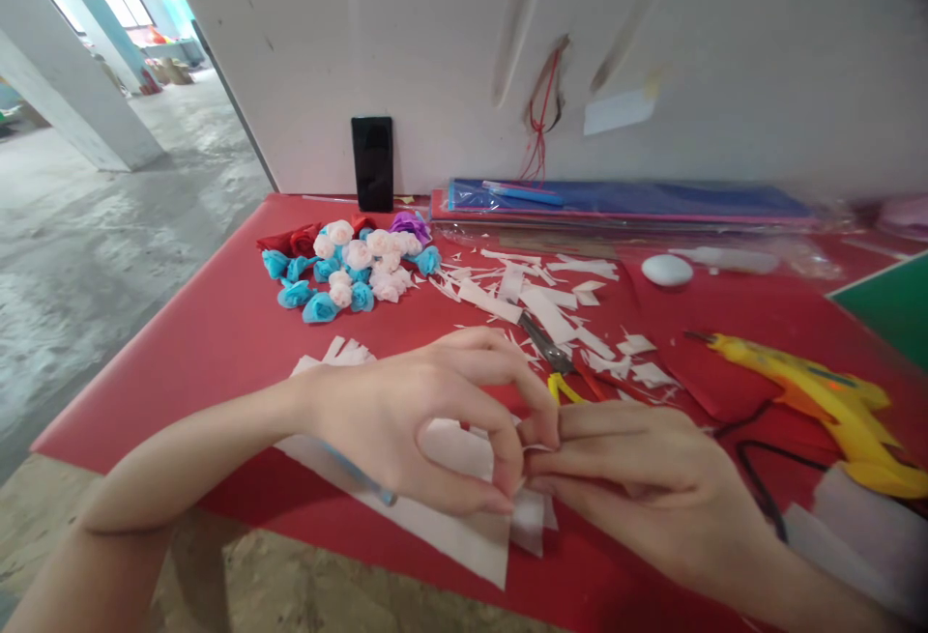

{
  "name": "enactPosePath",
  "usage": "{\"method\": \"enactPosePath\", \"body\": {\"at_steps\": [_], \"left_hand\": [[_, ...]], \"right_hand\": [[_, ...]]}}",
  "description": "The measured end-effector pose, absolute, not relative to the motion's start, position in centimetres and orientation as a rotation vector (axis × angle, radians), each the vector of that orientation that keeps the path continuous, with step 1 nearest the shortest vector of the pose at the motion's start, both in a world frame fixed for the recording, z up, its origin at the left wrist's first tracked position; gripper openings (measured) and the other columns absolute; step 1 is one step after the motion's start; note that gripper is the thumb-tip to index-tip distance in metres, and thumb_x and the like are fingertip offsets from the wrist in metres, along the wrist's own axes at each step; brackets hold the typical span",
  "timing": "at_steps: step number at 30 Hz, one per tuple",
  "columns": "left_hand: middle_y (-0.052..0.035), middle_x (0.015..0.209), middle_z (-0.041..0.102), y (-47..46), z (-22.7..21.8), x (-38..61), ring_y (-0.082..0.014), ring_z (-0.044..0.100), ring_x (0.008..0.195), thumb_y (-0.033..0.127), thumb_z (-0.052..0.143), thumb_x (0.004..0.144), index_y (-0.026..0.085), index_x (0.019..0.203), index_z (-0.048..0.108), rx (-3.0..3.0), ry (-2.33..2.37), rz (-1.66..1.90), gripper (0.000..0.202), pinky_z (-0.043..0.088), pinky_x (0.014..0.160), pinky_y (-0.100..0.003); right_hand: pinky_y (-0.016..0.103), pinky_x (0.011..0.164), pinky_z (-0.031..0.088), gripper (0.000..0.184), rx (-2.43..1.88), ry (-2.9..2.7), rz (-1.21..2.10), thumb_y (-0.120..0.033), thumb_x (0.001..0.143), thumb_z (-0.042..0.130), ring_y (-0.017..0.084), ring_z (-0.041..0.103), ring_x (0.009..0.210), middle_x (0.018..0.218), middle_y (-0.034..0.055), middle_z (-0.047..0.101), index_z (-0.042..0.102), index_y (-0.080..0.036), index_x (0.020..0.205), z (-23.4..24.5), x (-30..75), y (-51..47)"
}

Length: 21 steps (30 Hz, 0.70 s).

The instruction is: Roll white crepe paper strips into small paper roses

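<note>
My left hand (435, 411) and my right hand (630, 488) meet low in the middle of the head view, above the red table (217, 353). The fingertips of both are pinched together on a small piece of white paper (536, 446), mostly hidden by the fingers. White paper sheets (464, 536) lie beneath the hands, along with a blue pen (362, 478) partly covered by my left hand. Just beyond the fingertips are scissors (547, 345) with red and yellow handles, resting among white paper scraps (547, 309).
Blue, white, red and purple paper flowers (319, 306) are grouped at the back left. A black phone (373, 164) leans against the wall. On the right lie a yellow glue gun (804, 382) with a black cord and a white egg-shaped object (667, 271). Wrapped blue sheets (652, 198) line the back.
</note>
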State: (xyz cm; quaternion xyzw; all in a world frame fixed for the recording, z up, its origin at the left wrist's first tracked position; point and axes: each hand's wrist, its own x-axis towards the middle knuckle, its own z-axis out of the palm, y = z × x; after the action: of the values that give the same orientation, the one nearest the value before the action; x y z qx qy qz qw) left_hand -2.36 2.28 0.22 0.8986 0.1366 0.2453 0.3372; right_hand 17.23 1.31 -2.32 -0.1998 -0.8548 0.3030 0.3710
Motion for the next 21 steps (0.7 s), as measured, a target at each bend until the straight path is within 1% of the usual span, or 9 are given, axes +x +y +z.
{"method": "enactPosePath", "body": {"at_steps": [3,6,9,11,16,19,21], "left_hand": [[-0.0087,0.093,0.058,2.3,0.2,-2.3,-0.0149,0.051,0.089,0.015,0.06,0.07,0.014,0.071,0.057,2.32,0.379,0.675,0.004,0.037,0.094,-0.032],[-0.0109,0.091,0.059,2.3,0.3,-2.1,-0.0141,0.052,0.087,0.014,0.057,0.074,0.01,0.079,0.057,2.266,0.382,0.729,0.006,0.039,0.091,-0.03],[-0.0132,0.089,0.06,2.1,0.4,-2.0,-0.0143,0.052,0.089,0.01,0.054,0.077,0.006,0.083,0.056,2.223,0.444,0.778,0.008,0.04,0.09,-0.029],[-0.0126,0.087,0.061,2.1,0.3,-2.0,-0.014,0.052,0.087,0.01,0.054,0.077,0.005,0.084,0.056,2.195,0.495,0.832,0.009,0.041,0.088,-0.028],[-0.008,0.081,0.062,2.1,-0.2,-2.1,-0.0122,0.054,0.079,0.01,0.058,0.075,0.01,0.081,0.056,2.131,0.551,0.895,0.006,0.045,0.082,-0.028],[-0.0055,0.075,0.062,2.1,-0.2,-2.1,-0.0119,0.055,0.073,0.012,0.06,0.073,0.013,0.075,0.056,2.131,0.508,0.971,0.003,0.046,0.077,-0.028],[-0.0044,0.07,0.061,2.2,0.0,-2.2,-0.012,0.054,0.069,0.015,0.06,0.073,0.014,0.069,0.057,2.196,0.464,1.038,0.005,0.046,0.075,-0.029]], "right_hand": [[0.015,0.049,0.052,0.023,-0.541,-2.182,0.817,-0.008,0.074,0.057,0.012,0.066,0.056,0.064,-0.0012,0.07,0.071,-0.026,0.077,-2.7,17.4,1.4],[0.015,0.052,0.053,0.025,-0.553,-2.137,0.853,-0.01,0.075,0.058,0.011,0.066,0.057,0.066,-0.0025,0.07,0.07,-0.03,0.083,-3.0,17.6,1.3],[0.013,0.057,0.054,0.024,-0.545,-2.116,0.828,-0.008,0.073,0.061,0.011,0.066,0.062,0.071,-0.0026,0.071,0.07,-0.028,0.083,-3.1,17.6,1.2],[0.013,0.059,0.054,0.023,-0.547,-2.115,0.79,-0.008,0.072,0.061,0.011,0.067,0.063,0.073,-0.0023,0.071,0.069,-0.027,0.081,-3.0,17.6,1.2],[0.015,0.059,0.056,0.019,-0.59,-2.116,0.732,-0.011,0.072,0.061,0.012,0.068,0.061,0.072,-0.0023,0.072,0.07,-0.027,0.076,-2.7,17.5,1.2],[0.016,0.055,0.056,0.018,-0.629,-2.093,0.719,-0.01,0.07,0.062,0.013,0.067,0.056,0.068,-0.0015,0.072,0.07,-0.026,0.07,-2.2,17.4,1.2],[0.017,0.054,0.057,0.018,-0.675,-2.066,0.726,-0.009,0.068,0.063,0.014,0.067,0.055,0.066,-0.0015,0.072,0.069,-0.025,0.067,-2.0,17.3,1.2]]}}
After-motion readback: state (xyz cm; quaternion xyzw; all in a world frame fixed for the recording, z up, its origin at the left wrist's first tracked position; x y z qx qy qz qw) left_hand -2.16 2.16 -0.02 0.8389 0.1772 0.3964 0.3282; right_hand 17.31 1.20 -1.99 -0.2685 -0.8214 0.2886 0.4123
